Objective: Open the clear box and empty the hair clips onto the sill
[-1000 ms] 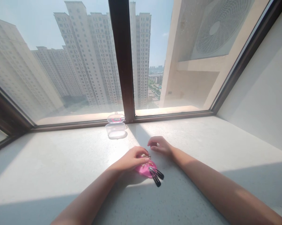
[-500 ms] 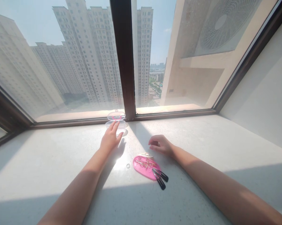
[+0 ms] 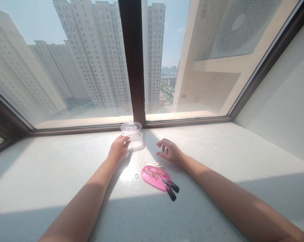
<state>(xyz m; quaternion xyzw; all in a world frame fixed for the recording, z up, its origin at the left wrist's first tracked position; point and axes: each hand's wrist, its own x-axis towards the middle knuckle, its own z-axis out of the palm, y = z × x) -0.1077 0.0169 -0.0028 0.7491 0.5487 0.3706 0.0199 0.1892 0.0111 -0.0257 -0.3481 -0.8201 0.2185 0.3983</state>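
At the window's foot stands a small clear plastic case (image 3: 136,143), its lid raised and a pink handle on the lid. My left hand (image 3: 119,147) is closed at the case's left side, with fingers and thumb on its edge. My right hand (image 3: 170,151) hovers over the sill with curved fingers apart and nothing between them. Just below it lies a pink oval tray (image 3: 152,181) with gold-coloured hair clips (image 3: 155,173) on it. Black snap hair clips (image 3: 170,190) rest across the tray's right edge. Left of the tray is a small ring (image 3: 136,176).
The pale stone sill (image 3: 192,215) carries bands of sun and shadow. Behind the case rises a dark window post (image 3: 138,67) between glass panes. A white wall (image 3: 280,87) bounds the right side.
The clear case has shifted right and slightly nearer. My left hand's fingers have gone from stretched out to curled at its edge. My right hand has moved slightly left, its fingers spreading.
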